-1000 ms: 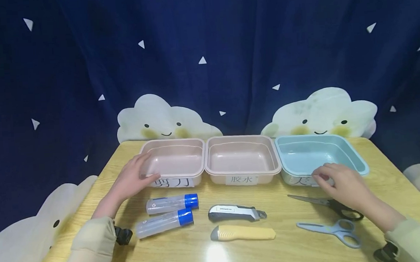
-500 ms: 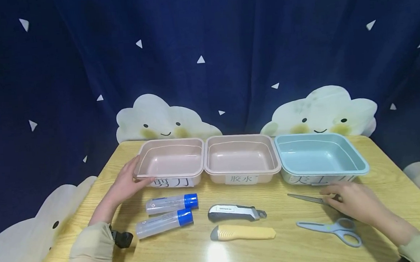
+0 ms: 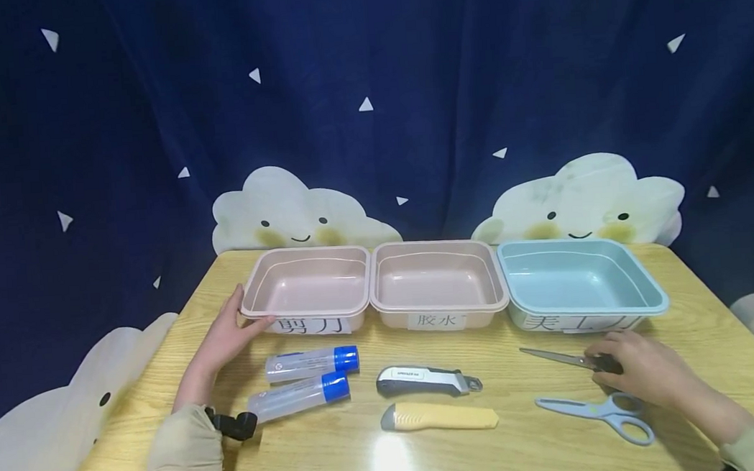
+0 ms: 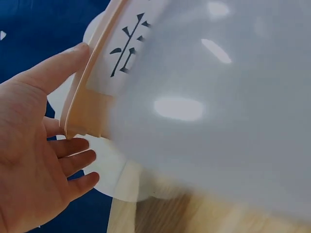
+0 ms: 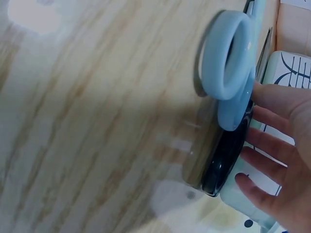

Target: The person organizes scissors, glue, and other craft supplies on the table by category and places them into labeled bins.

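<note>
My left hand (image 3: 226, 340) rests against the near left corner of the left pink bin (image 3: 367, 294), its thumb along the front rim. The left wrist view shows the thumb on the bin's rim (image 4: 77, 92) and the other fingers extended loosely beside it. At the right, my right hand (image 3: 647, 366) pinches the handle of the black-handled scissors (image 3: 562, 358), which lie on the table in front of the blue bin (image 3: 653, 301). In the right wrist view the fingers lie along the black handle (image 5: 226, 158). Light-blue scissors (image 3: 588, 408) lie just nearer, overlapping it there.
A middle pink bin (image 3: 443, 308) stands between the other two; all carry paper labels. Two clear bottles with blue caps (image 3: 336, 386) lie at the left. A black-and-white utility knife (image 3: 425, 381) and a yellow one (image 3: 443, 416) lie mid-table.
My right hand has come down from the front of the blue bin to the black scissors' handle. My left hand has slid slightly out from over the left bin's rim to its corner.
</note>
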Demonstrator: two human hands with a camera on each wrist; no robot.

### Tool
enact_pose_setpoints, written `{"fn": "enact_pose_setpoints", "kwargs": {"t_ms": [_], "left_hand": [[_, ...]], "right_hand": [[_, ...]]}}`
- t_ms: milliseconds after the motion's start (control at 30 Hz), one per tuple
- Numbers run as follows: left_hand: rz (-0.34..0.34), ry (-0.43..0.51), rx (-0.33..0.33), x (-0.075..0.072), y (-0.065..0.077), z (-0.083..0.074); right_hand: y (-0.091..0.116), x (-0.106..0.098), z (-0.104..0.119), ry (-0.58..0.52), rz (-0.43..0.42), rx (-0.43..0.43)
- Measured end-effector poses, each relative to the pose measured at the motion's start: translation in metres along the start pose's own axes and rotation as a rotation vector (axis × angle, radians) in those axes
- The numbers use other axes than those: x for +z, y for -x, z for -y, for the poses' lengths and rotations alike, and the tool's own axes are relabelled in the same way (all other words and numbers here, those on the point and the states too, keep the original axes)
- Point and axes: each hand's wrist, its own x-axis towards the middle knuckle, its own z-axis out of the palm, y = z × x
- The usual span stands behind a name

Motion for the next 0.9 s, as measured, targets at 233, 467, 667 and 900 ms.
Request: {"fn": "enact_pose_setpoints", "kwargs": {"t_ms": [233, 467, 667, 900], "left_hand": [[-0.020, 0.051, -0.005, 0.0012, 0.0027, 0.0004], [-0.037, 0.062, -0.043, 0.0010, 0.0032, -0.0019], [-0.041, 0.098, -0.054, 0.0010, 0.0047, -0.0021], [-0.041, 0.157, -0.012, -0.0012, 0.0069, 0.0001]], "right_hand": [[0.0019, 0.0016, -0.0016, -0.043, -0.005, 0.028], [-0.0003, 0.0044, -0.0076, -0.086, 0.016, 0.042], [0.0001, 0.0042, -0.0085, -0.114, 0.048, 0.078], [0.0017, 0.0010, -0.0004, -0.079, -0.010, 0.047]]}}
